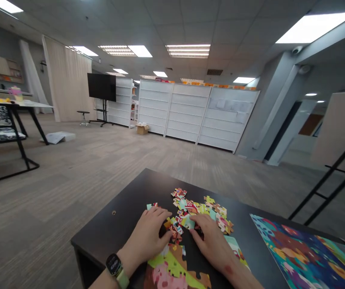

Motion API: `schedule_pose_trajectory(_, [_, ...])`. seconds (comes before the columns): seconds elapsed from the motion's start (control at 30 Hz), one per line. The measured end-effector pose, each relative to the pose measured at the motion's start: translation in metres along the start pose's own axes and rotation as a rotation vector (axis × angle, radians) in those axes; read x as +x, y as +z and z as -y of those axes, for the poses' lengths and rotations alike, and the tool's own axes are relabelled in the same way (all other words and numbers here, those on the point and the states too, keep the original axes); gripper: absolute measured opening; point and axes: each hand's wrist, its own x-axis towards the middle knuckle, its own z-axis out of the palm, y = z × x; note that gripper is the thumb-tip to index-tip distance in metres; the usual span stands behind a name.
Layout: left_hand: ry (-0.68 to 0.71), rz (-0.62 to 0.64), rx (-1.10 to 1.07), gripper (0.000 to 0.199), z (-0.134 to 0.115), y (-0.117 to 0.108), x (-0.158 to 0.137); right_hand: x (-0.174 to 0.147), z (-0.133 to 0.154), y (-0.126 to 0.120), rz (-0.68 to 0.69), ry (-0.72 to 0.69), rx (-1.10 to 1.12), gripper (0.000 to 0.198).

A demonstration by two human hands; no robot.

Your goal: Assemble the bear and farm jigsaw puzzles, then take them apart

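Loose jigsaw puzzle pieces (pixel 204 208) lie in a heap on a black table (pixel 124 204). My left hand (pixel 150 228) rests at the heap's left side, fingers stretched forward and thumb apart, near small red and brown pieces (pixel 176 230). At the right, my right hand (pixel 210 239) has its thumb and index finger at the edge of a pale green puzzle piece (pixel 188 222). Closer to me is a joined puzzle section (pixel 169 271) with a pink pig on green and brown. Another light-blue and green section (pixel 234 245) is partly hidden behind my right forearm.
A colourful dark-blue picture sheet (pixel 305 253) lies at the table's right. A small round hole (pixel 113 212) marks the left part of the tabletop. An easel-like black stand (pixel 325 192) is on the right. White shelving (pixel 187 108) and a screen (pixel 101 87) stand farther back.
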Motion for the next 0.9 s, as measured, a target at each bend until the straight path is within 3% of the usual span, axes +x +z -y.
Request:
schedule_pose_trajectory(0.2, [-0.015,0.025,-0.148,0.046,-0.001,0.01,0.01,0.001,-0.011,-0.002,-0.029,0.042,-0.029,0.029])
schedule_pose_trajectory(0.33, [-0.083,-0.063,-0.365,0.037,0.006,0.006,0.013,0.002,-0.014,-0.007,-0.05,0.044,0.0,0.03])
schedule_pose_trajectory(0.5, [-0.264,-0.093,-0.798,0.034,0.004,0.001,0.013,-0.001,0.002,-0.013,-0.074,-0.022,0.152,0.027])
schedule_pose_trajectory(0.63, [-0.337,-0.091,-1.019,0.037,-0.008,0.013,0.009,-0.008,0.021,-0.011,0.003,0.029,0.379,0.034])
schedule_pose_trajectory(0.73, [-0.29,-0.04,-0.921,0.031,-0.02,0.021,0.003,-0.007,0.026,-0.003,0.026,0.137,0.626,0.038])
schedule_pose_trajectory(0.83, [-0.157,-0.01,-0.519,0.016,-0.028,0.016,-0.003,-0.002,0.019,0.004,-0.122,0.259,0.753,0.036])
schedule_pose_trajectory(0.9, [-0.084,-0.022,-0.273,0.022,-0.029,0.008,-0.007,0.001,0.01,0.005,-0.173,0.34,0.758,0.041])
